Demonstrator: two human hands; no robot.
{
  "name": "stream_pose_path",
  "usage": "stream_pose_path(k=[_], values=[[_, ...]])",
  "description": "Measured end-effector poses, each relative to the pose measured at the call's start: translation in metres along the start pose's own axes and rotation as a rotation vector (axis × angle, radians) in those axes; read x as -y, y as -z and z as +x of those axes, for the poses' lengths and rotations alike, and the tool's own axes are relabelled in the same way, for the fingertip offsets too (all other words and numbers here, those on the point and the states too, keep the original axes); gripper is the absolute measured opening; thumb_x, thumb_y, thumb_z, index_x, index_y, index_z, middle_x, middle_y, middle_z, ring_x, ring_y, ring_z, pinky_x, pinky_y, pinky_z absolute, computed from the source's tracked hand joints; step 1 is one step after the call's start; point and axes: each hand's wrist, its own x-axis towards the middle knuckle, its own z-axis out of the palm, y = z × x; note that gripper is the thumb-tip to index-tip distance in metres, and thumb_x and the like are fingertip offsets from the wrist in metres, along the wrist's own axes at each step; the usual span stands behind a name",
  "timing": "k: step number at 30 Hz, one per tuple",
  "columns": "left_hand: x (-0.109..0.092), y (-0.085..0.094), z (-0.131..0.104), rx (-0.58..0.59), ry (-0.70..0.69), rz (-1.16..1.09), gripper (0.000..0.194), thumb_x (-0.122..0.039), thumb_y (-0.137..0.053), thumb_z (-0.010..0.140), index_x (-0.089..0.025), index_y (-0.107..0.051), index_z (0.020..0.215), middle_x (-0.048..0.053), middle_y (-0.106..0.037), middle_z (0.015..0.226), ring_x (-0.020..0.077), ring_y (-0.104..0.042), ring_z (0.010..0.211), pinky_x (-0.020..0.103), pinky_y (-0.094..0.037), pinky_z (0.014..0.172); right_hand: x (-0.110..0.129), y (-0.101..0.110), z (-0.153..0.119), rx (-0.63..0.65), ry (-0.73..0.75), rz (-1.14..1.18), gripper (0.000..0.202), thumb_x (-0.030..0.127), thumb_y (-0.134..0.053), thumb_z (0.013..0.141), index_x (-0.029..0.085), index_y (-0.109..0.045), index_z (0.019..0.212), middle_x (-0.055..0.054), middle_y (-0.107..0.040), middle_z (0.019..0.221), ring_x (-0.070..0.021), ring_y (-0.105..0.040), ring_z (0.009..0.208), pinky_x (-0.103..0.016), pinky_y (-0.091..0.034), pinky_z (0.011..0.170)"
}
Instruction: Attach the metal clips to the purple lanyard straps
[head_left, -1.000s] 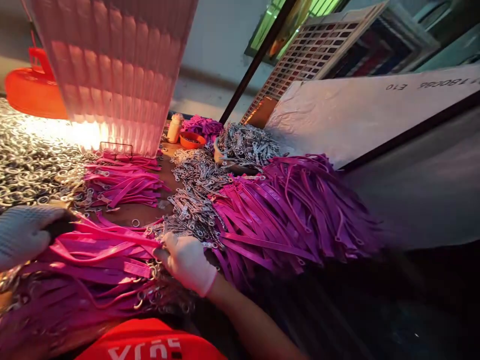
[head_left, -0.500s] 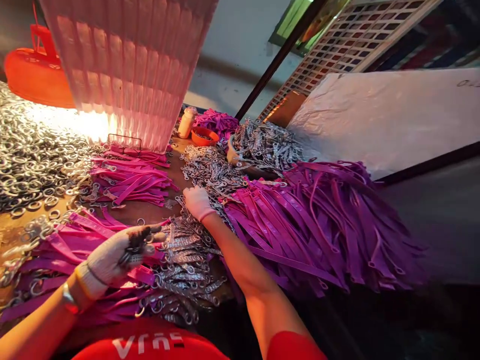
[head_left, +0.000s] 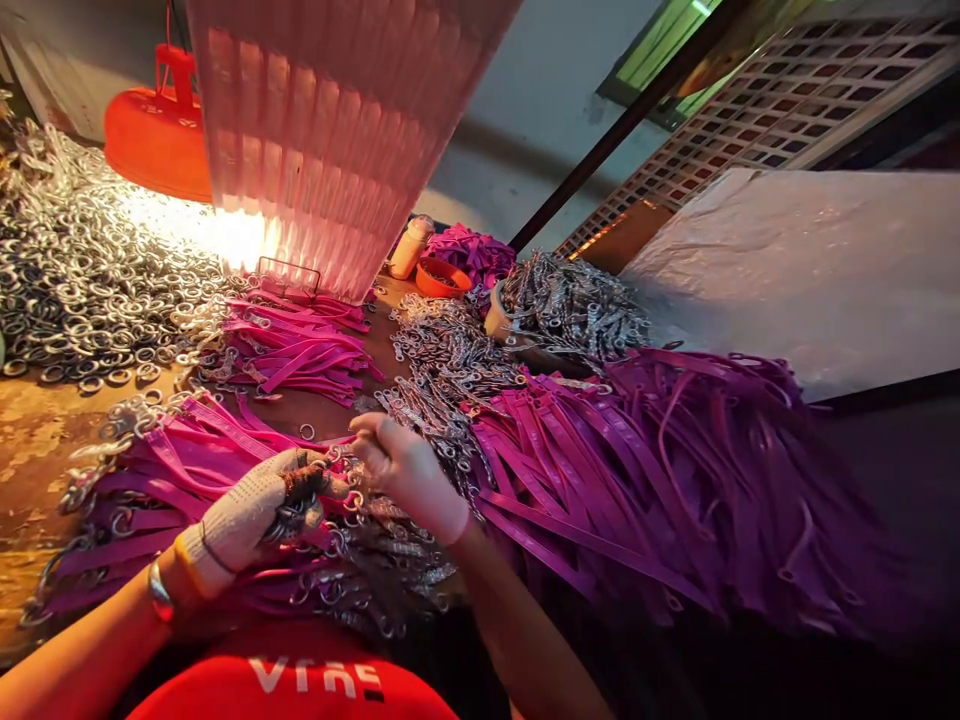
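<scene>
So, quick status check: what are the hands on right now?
Left hand and right hand, both gloved, meet over small metal clips. Pink straps beneath them. Purple strap heap at right; nothing blocking.

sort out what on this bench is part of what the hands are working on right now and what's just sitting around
In hand:
left hand, gloved, fingers curled at small metal pieces
right hand, meeting the left
metal clips in a strip beside them
pink straps under the left hand

Lying about:
purple straps
metal rings
orange bowl
small bottle
red lamp
</scene>
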Motion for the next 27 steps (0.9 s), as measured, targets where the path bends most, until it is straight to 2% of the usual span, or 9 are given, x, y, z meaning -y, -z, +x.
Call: stream_pose_path(k=[2,4,7,10,13,16,18,24,27], values=[[0.011,0.003,0.000,-0.001,-0.067,0.015,0.035,-0.043,-0.074,0.079,-0.016,-0.060,0.098,0.003,-0.065,0.078,0.0081,-0.052,0.050,0.018,-0.039,0.044,0.023,-0.006,-0.016,0.061,0.014,0.090,0.025,0.036,-0.055,0.099,0.021,-0.062,0.117,-0.003,-0.070,0.102,-0.0171,-0.064,0.093,-0.027,-0.046,0.084],[0.020,0.005,0.000,0.005,-0.129,0.004,0.037,-0.045,-0.075,0.078,-0.017,-0.058,0.096,0.000,-0.063,0.074,0.0094,-0.053,0.052,0.020,-0.042,0.046,0.039,-0.012,-0.025,0.125,0.017,0.105,0.020,0.033,-0.054,0.100,0.021,-0.064,0.113,-0.003,-0.069,0.104,-0.0173,-0.062,0.097,-0.027,-0.045,0.086],[0.025,0.005,0.000,0.015,-0.152,-0.012,0.039,-0.045,-0.076,0.074,-0.018,-0.055,0.094,-0.002,-0.060,0.069,0.0112,-0.054,0.051,0.022,-0.043,0.047,0.049,-0.020,-0.029,0.103,0.023,0.096,0.016,0.023,-0.051,0.101,0.020,-0.065,0.107,-0.004,-0.069,0.103,-0.0166,-0.062,0.097,-0.027,-0.044,0.088],[0.023,0.003,-0.002,0.060,-0.087,0.088,0.031,-0.041,-0.072,0.079,-0.017,-0.055,0.088,-0.001,-0.060,0.064,0.0115,-0.053,0.046,0.022,-0.041,0.044,0.051,-0.024,-0.029,0.060,0.019,-0.021,0.014,0.014,-0.053,0.097,0.018,-0.066,0.102,-0.005,-0.070,0.099,-0.0170,-0.062,0.093,-0.026,-0.043,0.085],[0.021,0.004,-0.004,0.065,-0.049,0.147,0.025,-0.039,-0.068,0.083,-0.018,-0.055,0.086,-0.001,-0.059,0.061,0.0113,-0.051,0.044,0.021,-0.039,0.042,0.054,-0.024,-0.029,0.104,-0.024,-0.137,0.013,0.013,-0.055,0.094,0.019,-0.066,0.094,-0.002,-0.070,0.088,-0.0160,-0.062,0.083,-0.024,-0.041,0.075],[0.017,0.006,-0.004,0.044,-0.079,0.075,0.018,-0.030,-0.069,0.081,-0.018,-0.055,0.082,-0.003,-0.057,0.061,0.0085,-0.049,0.045,0.018,-0.039,0.044,0.057,-0.023,-0.029,0.075,-0.078,-0.154,0.015,0.017,-0.051,0.097,0.020,-0.066,0.094,-0.001,-0.069,0.087,-0.0146,-0.062,0.080,-0.023,-0.039,0.071],[0.013,0.007,-0.003,0.042,-0.084,0.006,0.018,-0.023,-0.073,0.075,-0.017,-0.056,0.078,-0.004,-0.055,0.062,0.0071,-0.048,0.048,0.017,-0.039,0.045,0.057,-0.026,-0.027,0.058,-0.064,-0.155,0.018,0.020,-0.047,0.099,0.020,-0.065,0.097,-0.001,-0.069,0.090,-0.0140,-0.062,0.082,-0.023,-0.038,0.072],[-0.001,0.001,0.005,0.020,0.043,-0.163,0.010,-0.012,-0.070,0.072,-0.014,-0.061,0.075,0.001,-0.061,0.066,0.0089,-0.054,0.054,0.017,-0.046,0.049,0.053,-0.039,-0.027,-0.029,-0.025,-0.417,0.023,0.025,-0.050,0.095,0.018,-0.063,0.079,-0.005,-0.066,0.075,-0.0158,-0.056,0.069,-0.027,-0.030,0.063],[-0.006,-0.005,0.012,-0.001,0.120,-0.217,0.007,-0.009,-0.063,0.077,-0.015,-0.060,0.074,0.000,-0.057,0.063,0.0081,-0.052,0.050,0.016,-0.046,0.046,0.049,-0.031,-0.025,0.043,-0.098,-0.263,0.027,0.022,-0.047,0.097,0.019,-0.059,0.073,-0.001,-0.062,0.067,-0.0129,-0.052,0.062,-0.027,-0.026,0.058]])
